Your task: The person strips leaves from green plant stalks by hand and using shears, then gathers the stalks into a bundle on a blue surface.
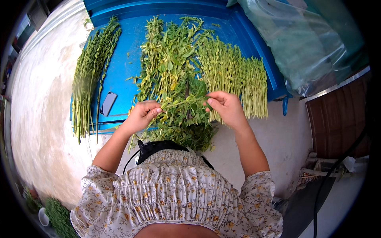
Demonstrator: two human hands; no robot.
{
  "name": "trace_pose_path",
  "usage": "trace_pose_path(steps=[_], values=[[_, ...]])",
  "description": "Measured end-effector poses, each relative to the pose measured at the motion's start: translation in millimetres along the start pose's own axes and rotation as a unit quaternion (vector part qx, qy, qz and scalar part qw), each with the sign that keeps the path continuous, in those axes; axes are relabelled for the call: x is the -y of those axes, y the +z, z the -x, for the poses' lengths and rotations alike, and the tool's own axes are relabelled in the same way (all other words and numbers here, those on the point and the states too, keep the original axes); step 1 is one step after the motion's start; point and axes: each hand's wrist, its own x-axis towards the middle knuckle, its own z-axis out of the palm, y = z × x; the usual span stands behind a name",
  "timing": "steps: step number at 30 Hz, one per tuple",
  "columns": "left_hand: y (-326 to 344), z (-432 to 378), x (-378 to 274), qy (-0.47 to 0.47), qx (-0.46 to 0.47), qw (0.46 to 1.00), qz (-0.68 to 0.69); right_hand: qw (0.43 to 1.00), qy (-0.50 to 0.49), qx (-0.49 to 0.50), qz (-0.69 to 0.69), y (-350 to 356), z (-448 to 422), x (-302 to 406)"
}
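Observation:
Both hands hold one green podded plant stalk (pixel 184 101), which looks like sesame, roughly level above the blue metal cargo bed (pixel 126 70). My left hand (pixel 146 114) pinches its left part between thumb and fingertips. At the other end, my right hand (pixel 224 105) grips the leafy tip, with a green leaf showing under the fingers. Beneath the hands lies a tangled heap of leafy stalks (pixel 169 64), some leaves yellowed. To its right is a row of stripped podded stalks (pixel 226 68), their stems pointing towards me.
A separate bundle of stalks (pixel 93 65) lies at the bed's left edge, beside a mobile phone (pixel 108 103). Loose leaves (pixel 184 134) pile up beyond the bed's near edge, close to my waist. Clear plastic sheeting (pixel 300 44) covers the right side. A black cable (pixel 327 175) hangs at far right.

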Motion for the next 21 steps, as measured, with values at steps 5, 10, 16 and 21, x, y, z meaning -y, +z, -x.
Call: trace_pose_path(steps=[5, 10, 16, 21], values=[[-2.4, -0.9, -7.4, 0.049, -0.019, 0.997, -0.065, 0.998, 0.036, 0.053, 0.025, -4.5, 0.8, 4.7], [-3.4, -1.5, -9.6, 0.056, -0.015, 0.996, -0.068, 0.999, 0.008, 0.024, 0.038, -1.0, 2.7, 0.9], [-2.6, -0.5, -7.6, 0.050, -0.010, 0.997, -0.063, 1.000, -0.012, -0.006, -0.019, 3.1, 2.6, -10.6], [0.0, -2.3, -3.2, 0.020, -0.007, 1.000, -0.022, 0.997, 0.012, -0.012, -0.076, 6.0, 0.5, -13.6]])
